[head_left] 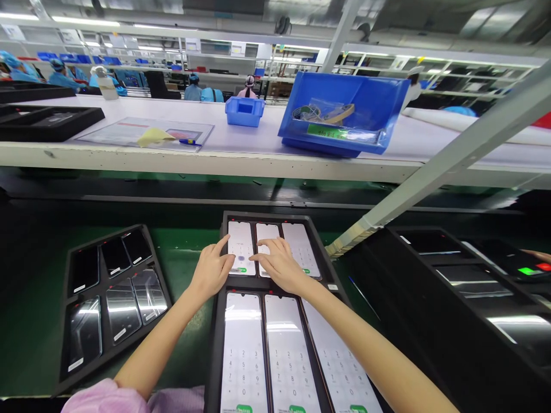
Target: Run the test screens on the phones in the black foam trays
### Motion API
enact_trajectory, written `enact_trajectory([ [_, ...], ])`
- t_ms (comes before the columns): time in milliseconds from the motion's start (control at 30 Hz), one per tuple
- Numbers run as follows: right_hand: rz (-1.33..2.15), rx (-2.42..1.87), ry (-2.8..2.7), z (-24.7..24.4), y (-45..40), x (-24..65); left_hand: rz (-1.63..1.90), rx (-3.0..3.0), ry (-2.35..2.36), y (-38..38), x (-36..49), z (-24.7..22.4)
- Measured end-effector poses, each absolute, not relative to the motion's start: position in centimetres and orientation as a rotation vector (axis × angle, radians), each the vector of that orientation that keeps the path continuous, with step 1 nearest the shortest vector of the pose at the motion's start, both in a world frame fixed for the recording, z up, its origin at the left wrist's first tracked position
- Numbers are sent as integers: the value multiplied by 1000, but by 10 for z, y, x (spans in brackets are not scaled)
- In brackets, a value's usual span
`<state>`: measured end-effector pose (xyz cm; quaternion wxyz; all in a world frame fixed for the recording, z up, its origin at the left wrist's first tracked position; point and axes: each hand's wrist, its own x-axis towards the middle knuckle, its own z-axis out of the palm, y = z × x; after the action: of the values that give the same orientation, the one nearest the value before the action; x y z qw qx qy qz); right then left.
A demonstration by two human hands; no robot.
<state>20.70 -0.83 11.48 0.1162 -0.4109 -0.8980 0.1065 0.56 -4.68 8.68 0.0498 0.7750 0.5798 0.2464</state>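
Note:
A black tray in front of me holds several phones lying face up with lit white dial-pad screens. Over the far-left phone, my left hand has its index finger and thumb stretched out, the thumb at the keypad's edge. My right hand reaches in from the right across the middle phone, thumb and index finger apart and pointing at the same keypad. Neither hand holds anything. The far-right phone lies beside my right hand, and my right forearm partly covers a nearer phone.
Left stands another black tray of dark-screened phones. At right, a black tray holds more phones, with another person's hand at its edge. A slanted metal post rises nearby. Blue bins sit on the shelf ahead.

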Motion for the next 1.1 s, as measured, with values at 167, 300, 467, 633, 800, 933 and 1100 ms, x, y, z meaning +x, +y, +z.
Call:
enact_trajectory([
  [167,328,-1212,-2660,114,-10,208,828,2348,1745,-50,4,84],
  [300,310,-1213,-2679,111,-9,207,841,2371,1704,-52,3,83],
  [467,298,-1200,-2688,111,-9,206,808,2391,1727,-52,3,83],
  [633,201,-1271,-2550,118,-9,220,841,2405,1724,-53,1,81],
  [800,104,-1371,-2381,121,-9,246,825,2420,1714,-54,-2,80],
  [933,96,-1441,-2331,115,-12,263,798,2421,1692,-54,-3,81],
  [1100,84,-1490,-2307,102,-21,278,793,2443,1767,-51,4,88],
])
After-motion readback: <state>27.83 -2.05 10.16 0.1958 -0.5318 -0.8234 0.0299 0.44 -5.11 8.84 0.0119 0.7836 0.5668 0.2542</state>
